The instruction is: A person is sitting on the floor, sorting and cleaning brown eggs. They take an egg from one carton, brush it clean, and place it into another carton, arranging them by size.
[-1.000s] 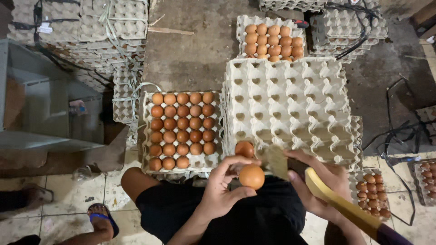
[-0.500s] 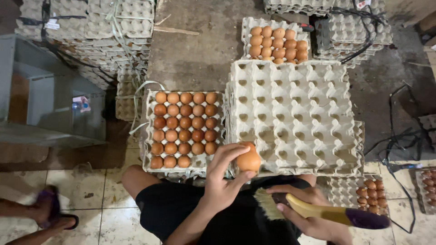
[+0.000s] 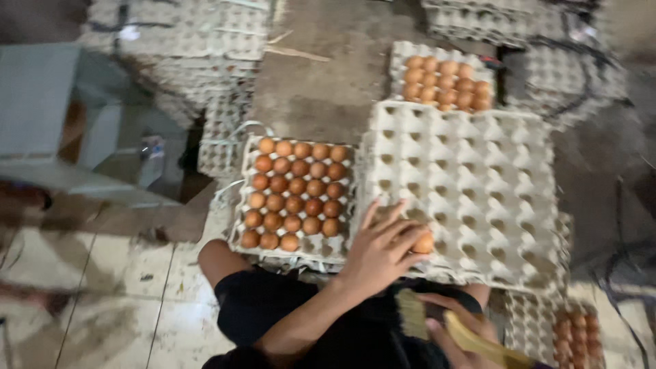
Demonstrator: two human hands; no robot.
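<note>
My left hand (image 3: pixel 379 249) lay over the near edge of the big empty egg tray (image 3: pixel 471 184), fingers spread and curled around 1 brown egg (image 3: pixel 424 242), which sat at a cup in the tray's near row, close to its left corner. Every other cup of that tray that I could see held nothing. My right hand (image 3: pixel 454 328) was lower, near my lap, closed around the yellow handle of a brush (image 3: pixel 444 331), its bristles pointing left toward my other arm.

Just left of the empty tray sat a second tray (image 3: pixel 240 205) nearly full of brown eggs (image 3: pixel 297 193), 5 across, with a few open cups along its near right corner. Beyond the empty tray's far edge stood another tray of eggs (image 3: pixel 444 82), filled. At the lower right, beside my knee, a smaller tray (image 3: pixel 526 328) held a cluster of darker eggs (image 3: pixel 577 335), blurred. Stacks of empty trays (image 3: pixel 184 41) were piled at the far left of the floor.
</note>
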